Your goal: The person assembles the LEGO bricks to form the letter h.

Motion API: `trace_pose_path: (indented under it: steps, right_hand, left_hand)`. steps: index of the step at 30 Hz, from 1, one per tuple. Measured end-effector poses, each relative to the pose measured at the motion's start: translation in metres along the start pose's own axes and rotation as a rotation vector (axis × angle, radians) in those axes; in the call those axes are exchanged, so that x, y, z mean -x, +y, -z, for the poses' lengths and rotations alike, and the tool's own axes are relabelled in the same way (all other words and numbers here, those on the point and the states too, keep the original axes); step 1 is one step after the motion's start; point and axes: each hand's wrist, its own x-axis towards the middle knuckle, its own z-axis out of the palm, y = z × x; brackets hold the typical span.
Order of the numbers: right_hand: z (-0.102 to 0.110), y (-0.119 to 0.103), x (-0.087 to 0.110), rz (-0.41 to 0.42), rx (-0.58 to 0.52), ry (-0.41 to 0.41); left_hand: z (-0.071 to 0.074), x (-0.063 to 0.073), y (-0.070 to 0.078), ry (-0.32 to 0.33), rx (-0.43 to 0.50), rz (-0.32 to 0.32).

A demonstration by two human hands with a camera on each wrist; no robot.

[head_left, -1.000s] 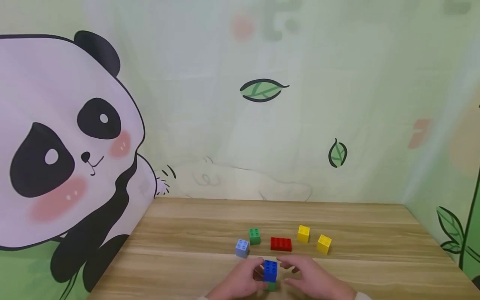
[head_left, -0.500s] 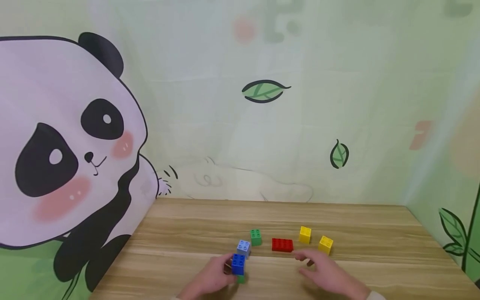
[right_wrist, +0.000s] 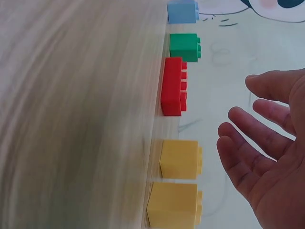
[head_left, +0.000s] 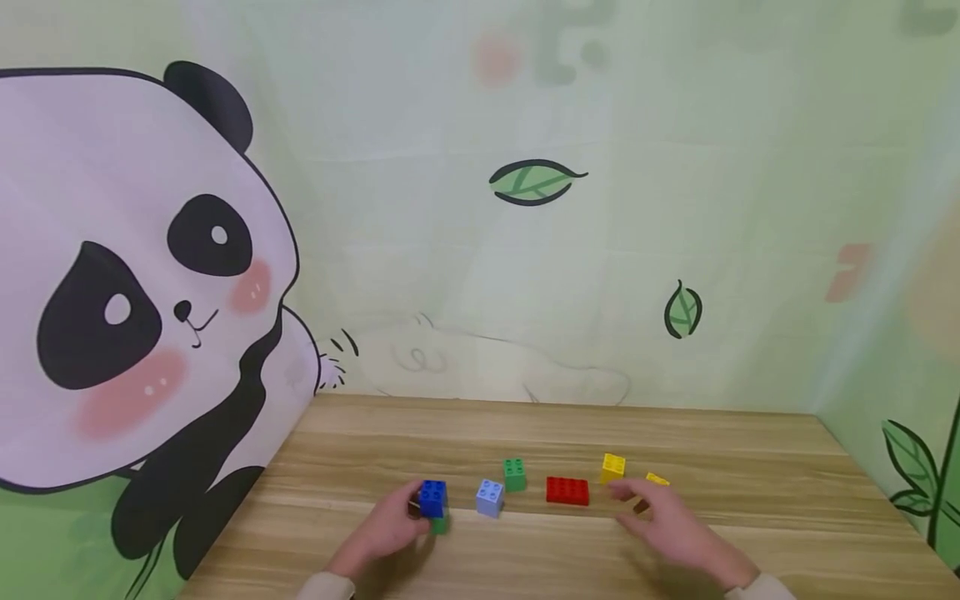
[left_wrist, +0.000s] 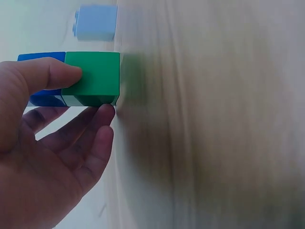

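Note:
My left hand (head_left: 390,521) pinches a two-brick stack at the table's left side: a dark blue brick (head_left: 432,498) on top of a green brick (left_wrist: 93,74). In the left wrist view the thumb crosses the blue brick and its tip lies on the green one; the other fingers are behind and below. The stack's green end is close to the table top. My right hand (head_left: 667,521) has nothing in it, its fingers spread and slightly bent. It is beside two yellow bricks (head_left: 613,468) and partly hides the nearer yellow brick (head_left: 657,479) in the head view.
On the wooden table (head_left: 360,433) stand a light blue brick (head_left: 490,497), another green brick (head_left: 513,474) and a long red brick (head_left: 567,491), between my hands. A panda-printed backdrop (head_left: 420,250) rises behind the table and along its sides.
My left hand has carried the blue-and-green stack leftward, from in front of the row to left of the light blue brick. My right hand has moved right, away from the stack, towards the yellow bricks.

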Motion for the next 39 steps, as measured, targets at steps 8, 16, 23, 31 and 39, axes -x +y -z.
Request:
trace_pose_path:
  steps: [8, 16, 23, 31, 39]
  right_hand:
    - [0.011, -0.001, -0.001, -0.131, -0.002, -0.020]
    - [0.014, 0.003, 0.000, -0.156, -0.012, -0.021]
    - [0.019, 0.004, 0.000, -0.152, 0.016, -0.003]
    - [0.027, 0.011, -0.001, -0.109, 0.125, 0.034]
    - [0.033, 0.016, -0.004, -0.156, 0.176, 0.001]
  left_hand:
    - [0.009, -0.006, -0.006, 0.034, -0.009, 0.044]
    - [0.012, -0.008, -0.007, 0.037, 0.013, 0.092]
    - [0.015, -0.010, 0.004, 0.075, -0.013, 0.075]
    - [0.015, -0.015, 0.029, 0.115, -0.148, -0.019]
    - [0.008, -0.022, 0.056, 0.059, -0.212, -0.154]
